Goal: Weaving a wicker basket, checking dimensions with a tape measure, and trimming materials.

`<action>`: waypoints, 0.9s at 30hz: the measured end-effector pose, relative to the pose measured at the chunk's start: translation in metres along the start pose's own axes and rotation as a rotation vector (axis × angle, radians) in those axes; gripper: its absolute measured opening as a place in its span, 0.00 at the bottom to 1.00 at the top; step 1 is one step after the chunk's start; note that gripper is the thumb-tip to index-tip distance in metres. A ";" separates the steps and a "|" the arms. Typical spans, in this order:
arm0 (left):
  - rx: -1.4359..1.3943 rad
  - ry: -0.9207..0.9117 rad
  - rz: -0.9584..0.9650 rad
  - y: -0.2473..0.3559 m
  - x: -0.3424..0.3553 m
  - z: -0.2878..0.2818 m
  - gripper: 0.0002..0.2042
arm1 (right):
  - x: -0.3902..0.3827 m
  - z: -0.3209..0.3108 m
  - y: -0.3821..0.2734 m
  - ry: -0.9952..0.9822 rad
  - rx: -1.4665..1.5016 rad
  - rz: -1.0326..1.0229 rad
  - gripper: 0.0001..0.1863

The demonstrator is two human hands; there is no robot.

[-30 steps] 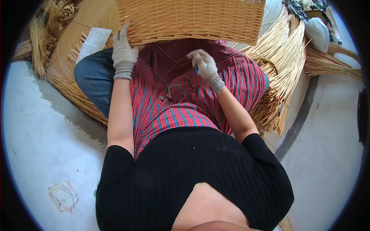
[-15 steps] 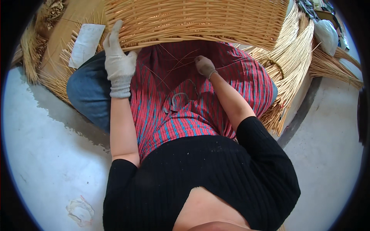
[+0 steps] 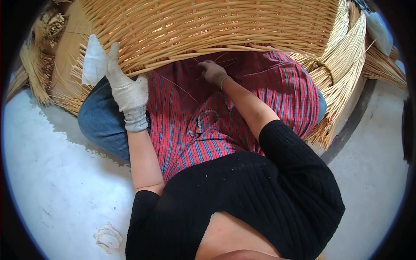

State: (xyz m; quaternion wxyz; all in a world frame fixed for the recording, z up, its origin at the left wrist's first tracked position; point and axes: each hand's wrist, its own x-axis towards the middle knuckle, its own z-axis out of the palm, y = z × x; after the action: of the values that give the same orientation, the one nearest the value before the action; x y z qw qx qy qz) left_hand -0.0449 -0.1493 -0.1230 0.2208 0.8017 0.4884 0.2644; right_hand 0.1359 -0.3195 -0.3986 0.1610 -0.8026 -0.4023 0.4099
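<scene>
A big woven wicker basket (image 3: 208,26) rests across my lap and fills the top of the view. My left hand (image 3: 125,89), in a grey work glove, lies flat against the basket's lower left wall and rim, fingers stretched upward. My right hand (image 3: 213,71), also gloved, reaches under the basket's lower rim at the centre, its fingers curled among thin loose wicker strands (image 3: 186,89). Whether it pinches a strand is hidden. A red and blue striped cloth (image 3: 242,108) covers my lap, and a pair of scissors (image 3: 200,123) lies on it.
Bundles of pale wicker rods (image 3: 342,73) lie fanned out on the right, and more straw (image 3: 41,60) on the left. A white paper scrap (image 3: 93,65) sits by the basket's left side. A crumpled white rag (image 3: 108,237) lies on the grey floor (image 3: 56,182).
The basket has come closer and now fills the top. My left hand stays on its left wall. My right hand has moved up under the rim.
</scene>
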 end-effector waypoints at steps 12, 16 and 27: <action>0.069 -0.047 0.064 -0.006 -0.009 -0.008 0.43 | -0.083 -0.063 -0.070 -0.321 -0.030 -0.366 0.12; 0.086 -0.141 -0.055 -0.006 -0.028 -0.021 0.44 | -0.153 -0.114 -0.090 -0.256 -0.168 -0.473 0.07; 0.105 0.023 0.066 0.023 -0.065 -0.033 0.32 | -0.221 -0.177 -0.125 0.475 0.731 -0.250 0.06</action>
State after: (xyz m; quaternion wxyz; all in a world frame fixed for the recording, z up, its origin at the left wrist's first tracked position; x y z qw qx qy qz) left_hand -0.0754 -0.2149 -0.0973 0.1641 0.8247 0.4775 0.2550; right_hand 0.1362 -0.4012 -0.0997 0.5698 -0.7102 -0.2768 0.3071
